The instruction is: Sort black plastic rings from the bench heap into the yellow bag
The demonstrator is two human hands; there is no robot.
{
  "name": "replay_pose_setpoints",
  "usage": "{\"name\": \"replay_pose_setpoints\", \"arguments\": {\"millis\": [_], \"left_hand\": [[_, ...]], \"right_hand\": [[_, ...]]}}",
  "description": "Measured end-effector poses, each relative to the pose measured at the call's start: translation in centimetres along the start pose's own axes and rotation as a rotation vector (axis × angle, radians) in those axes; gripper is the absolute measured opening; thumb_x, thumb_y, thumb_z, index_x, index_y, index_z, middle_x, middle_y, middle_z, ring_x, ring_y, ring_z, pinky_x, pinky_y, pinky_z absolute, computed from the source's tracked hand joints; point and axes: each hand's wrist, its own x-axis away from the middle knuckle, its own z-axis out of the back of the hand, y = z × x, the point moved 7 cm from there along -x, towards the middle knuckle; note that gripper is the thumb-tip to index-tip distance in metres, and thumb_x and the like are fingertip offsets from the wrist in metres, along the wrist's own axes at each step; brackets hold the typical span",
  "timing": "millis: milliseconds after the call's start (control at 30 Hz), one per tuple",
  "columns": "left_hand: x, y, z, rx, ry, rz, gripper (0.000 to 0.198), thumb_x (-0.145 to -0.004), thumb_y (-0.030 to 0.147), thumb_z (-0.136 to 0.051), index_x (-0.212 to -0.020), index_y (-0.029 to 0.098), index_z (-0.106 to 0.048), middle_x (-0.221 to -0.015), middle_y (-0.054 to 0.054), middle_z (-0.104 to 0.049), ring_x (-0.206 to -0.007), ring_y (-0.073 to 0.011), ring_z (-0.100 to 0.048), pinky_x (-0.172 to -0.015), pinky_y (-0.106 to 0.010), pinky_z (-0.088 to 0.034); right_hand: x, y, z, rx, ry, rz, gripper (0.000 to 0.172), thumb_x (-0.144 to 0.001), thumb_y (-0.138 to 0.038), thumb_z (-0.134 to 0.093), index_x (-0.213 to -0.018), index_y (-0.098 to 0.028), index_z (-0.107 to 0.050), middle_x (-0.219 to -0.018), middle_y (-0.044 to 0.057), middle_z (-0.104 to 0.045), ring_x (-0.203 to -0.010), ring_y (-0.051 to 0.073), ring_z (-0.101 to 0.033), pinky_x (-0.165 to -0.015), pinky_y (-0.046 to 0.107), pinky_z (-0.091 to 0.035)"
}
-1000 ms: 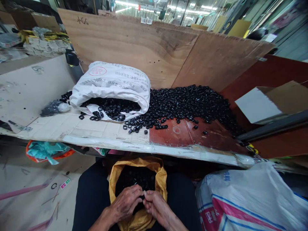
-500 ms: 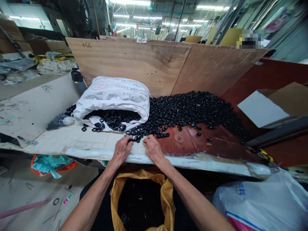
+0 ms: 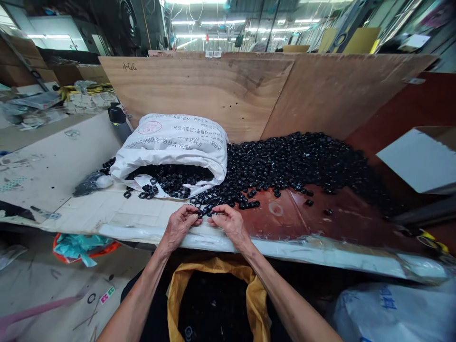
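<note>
My left hand [image 3: 181, 224] is closed in a pinch at the table's front edge, with a small black ring [image 3: 199, 214] at its fingertips. Facing it, my right hand [image 3: 231, 224] pinches another small black part that looks like a ring, mostly hidden by the fingers. Just beyond both hands lies a heap of black rings [image 3: 295, 159], spreading to the right. More of them spill from the mouth of a white woven sack [image 3: 174, 135] lying on its side. Below my hands, a yellow sack [image 3: 261, 304] stands open with black pieces inside.
A plywood board [image 3: 199, 90] closes off the back of the table. On the right are a white carton [image 3: 420, 159] and, lower down, a white plastic bag [image 3: 388, 313]. A dark bottle [image 3: 119, 121] stands at left, near a small bag of black pieces [image 3: 89, 184].
The view has shifted slightly. Both hands have drawn closer together, and their fingers now pinch black parts between them. The heap and the white sack look the same.
</note>
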Motion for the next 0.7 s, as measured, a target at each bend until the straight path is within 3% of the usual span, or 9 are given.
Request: {"name": "replay_pose_setpoints", "arguments": {"millis": [133, 300, 400, 533, 700], "left_hand": [[0.0, -0.2, -0.1, -0.053, -0.022, -0.032, 0.028, -0.078, 0.037, -0.077, -0.097, 0.017, -0.07, -0.083, -0.001, -0.074, -0.072, -0.0167, -0.074, -0.074, -0.03, -0.062], [0.1, 0.0, -0.3, -0.096, -0.056, -0.177, 0.032, -0.075, 0.034, -0.082, -0.101, 0.017, -0.073, -0.105, -0.006, -0.07, -0.082, -0.0155, -0.07, -0.08, -0.03, -0.061], [0.3, 0.1, -0.4, -0.162, -0.049, -0.251, 0.033, -0.072, 0.033, -0.085, -0.098, 0.017, -0.072, -0.104, -0.005, -0.067, -0.08, -0.0139, -0.067, -0.078, -0.028, -0.059], [0.5, -0.1, -0.6, -0.192, -0.064, -0.216, 0.032, -0.077, 0.036, -0.081, -0.101, 0.018, -0.07, -0.099, -0.004, -0.069, -0.082, -0.0154, -0.068, -0.079, -0.028, -0.059], [0.8, 0.3, -0.8, -0.16, -0.098, -0.182, 0.033, -0.08, 0.033, -0.078, -0.109, 0.018, -0.07, -0.105, -0.006, -0.073, -0.086, -0.0177, -0.07, -0.083, -0.031, -0.059]], "right_hand": [[-0.5, -0.1, -1.6, 0.013, -0.01, 0.007, 0.03, -0.07, -0.034, -0.077, -0.094, -0.019, -0.066, -0.069, 0.001, -0.073, -0.068, 0.019, -0.073, -0.069, 0.03, -0.058], [-0.5, 0.1, -1.5, -0.018, -0.013, 0.008, 0.029, -0.071, -0.034, -0.076, -0.094, -0.019, -0.067, -0.07, -0.002, -0.07, -0.064, 0.015, -0.068, -0.066, 0.026, -0.055], [-0.3, 0.1, -1.7, 0.005, -0.072, 0.024, 0.027, -0.074, -0.033, -0.075, -0.095, -0.019, -0.067, -0.068, -0.003, -0.069, -0.061, 0.013, -0.065, -0.062, 0.023, -0.051], [-0.1, -0.5, -1.6, 0.097, -0.059, 0.102, 0.024, -0.075, -0.032, -0.074, -0.094, -0.019, -0.07, -0.075, -0.001, -0.07, -0.064, 0.013, -0.063, -0.062, 0.024, -0.051], [0.2, -1.3, -1.5, 0.142, -0.047, 0.229, 0.023, -0.08, -0.032, -0.07, -0.098, -0.02, -0.074, -0.097, 0.005, -0.075, -0.083, 0.019, -0.07, -0.076, 0.03, -0.057]]}}
